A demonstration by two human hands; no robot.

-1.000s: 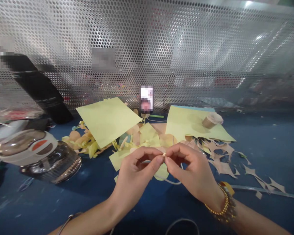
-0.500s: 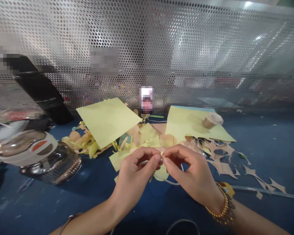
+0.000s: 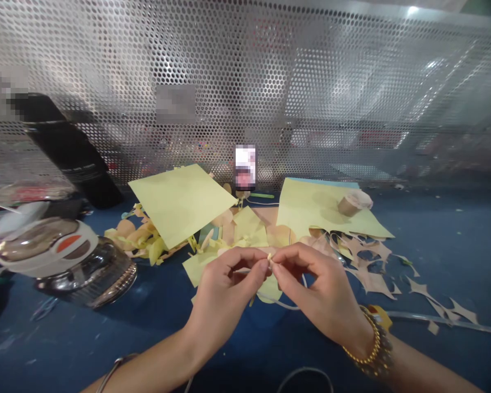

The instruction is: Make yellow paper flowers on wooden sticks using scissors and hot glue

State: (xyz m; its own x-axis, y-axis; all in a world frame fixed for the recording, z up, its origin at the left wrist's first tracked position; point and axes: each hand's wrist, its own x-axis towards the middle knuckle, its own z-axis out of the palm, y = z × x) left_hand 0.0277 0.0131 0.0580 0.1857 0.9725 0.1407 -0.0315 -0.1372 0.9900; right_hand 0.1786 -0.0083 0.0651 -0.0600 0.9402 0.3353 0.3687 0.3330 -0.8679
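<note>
Fingertips of my left hand (image 3: 229, 289) and my right hand (image 3: 317, 289) meet at the middle, both closed in a pinch. Between them is a tiny pale yellow piece (image 3: 270, 257), too small to make out its kind. Below the hands a white cable (image 3: 284, 304) curves across the blue table. Pale yellow paper pieces (image 3: 249, 226) and peach cut-outs lie just behind the fingers. Beaded bracelets (image 3: 372, 341) circle my right wrist, and a thin bangle (image 3: 117, 365) is on the left one.
A lidded glass container (image 3: 77, 262) stands left, before a leaning black box (image 3: 73, 153). Yellow sheets (image 3: 184, 204) lie behind, with a tape roll (image 3: 354, 203) on the right one. Peach paper scraps (image 3: 370, 267) spread rightward. A phone (image 3: 245, 166) leans against the perforated metal panel (image 3: 229, 71).
Both hands stay almost in place, with the pale piece still pinched between the fingertips. Only slight finger movement and a small shift of the view show.
</note>
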